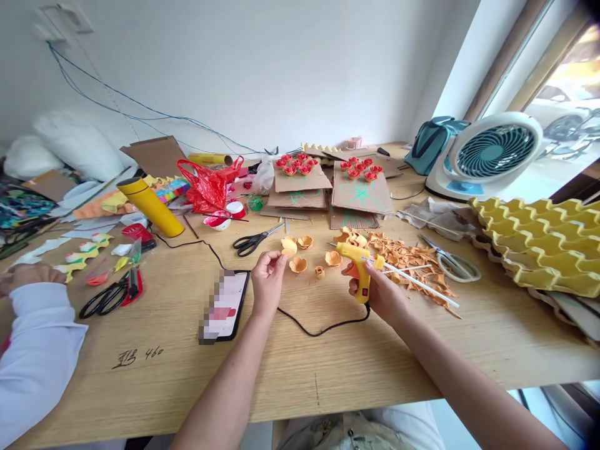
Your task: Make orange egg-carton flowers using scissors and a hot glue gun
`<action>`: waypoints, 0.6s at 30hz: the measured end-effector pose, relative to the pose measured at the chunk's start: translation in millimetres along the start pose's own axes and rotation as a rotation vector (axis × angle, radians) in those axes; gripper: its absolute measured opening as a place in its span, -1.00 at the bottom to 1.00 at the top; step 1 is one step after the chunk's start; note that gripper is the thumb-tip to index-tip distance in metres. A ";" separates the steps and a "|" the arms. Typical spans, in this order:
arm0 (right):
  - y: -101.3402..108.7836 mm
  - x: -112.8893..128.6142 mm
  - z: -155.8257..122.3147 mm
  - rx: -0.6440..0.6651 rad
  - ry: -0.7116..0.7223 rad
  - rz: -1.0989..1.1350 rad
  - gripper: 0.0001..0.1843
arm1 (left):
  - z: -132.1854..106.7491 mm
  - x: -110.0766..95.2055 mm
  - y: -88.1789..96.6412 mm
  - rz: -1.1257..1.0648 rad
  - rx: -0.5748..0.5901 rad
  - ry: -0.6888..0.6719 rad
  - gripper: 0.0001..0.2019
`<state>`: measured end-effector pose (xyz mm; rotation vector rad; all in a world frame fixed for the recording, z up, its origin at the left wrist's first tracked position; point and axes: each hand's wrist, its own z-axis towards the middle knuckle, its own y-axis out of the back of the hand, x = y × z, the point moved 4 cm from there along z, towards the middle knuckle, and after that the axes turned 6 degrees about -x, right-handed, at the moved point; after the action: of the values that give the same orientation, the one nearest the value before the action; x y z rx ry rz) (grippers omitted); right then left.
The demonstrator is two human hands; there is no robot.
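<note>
My left hand (267, 280) is raised over the table, its fingers pinched on a small orange paper petal piece (289, 247). My right hand (375, 290) grips a yellow hot glue gun (359, 262) by its handle, nozzle pointing left, a clear glue stick (422, 284) sticking out behind. Its black cord (309, 328) runs across the wooden table (328, 369). Several orange paper flower cups (298, 264) lie between and beyond my hands.
Black scissors (255, 240), a phone (224, 305), orange paper scraps (412, 259), a yellow egg tray (539, 240), a white fan (492, 153), cardboard sheets with red flowers (359, 181), a yellow tube (150, 206), a red bag (209, 181). Another person's white sleeve (32, 350) at left.
</note>
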<state>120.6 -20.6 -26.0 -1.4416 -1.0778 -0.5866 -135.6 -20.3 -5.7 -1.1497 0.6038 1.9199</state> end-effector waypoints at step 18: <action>10.6 -3.3 4.7 -0.088 -0.022 0.147 -0.61 | -9.6 -23.0 -9.0 0.818 0.288 -0.664 -0.90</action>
<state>127.3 -15.9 -34.9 -1.5926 -0.9636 -0.5188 -117.2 -31.1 10.1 -0.0026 1.0104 2.5795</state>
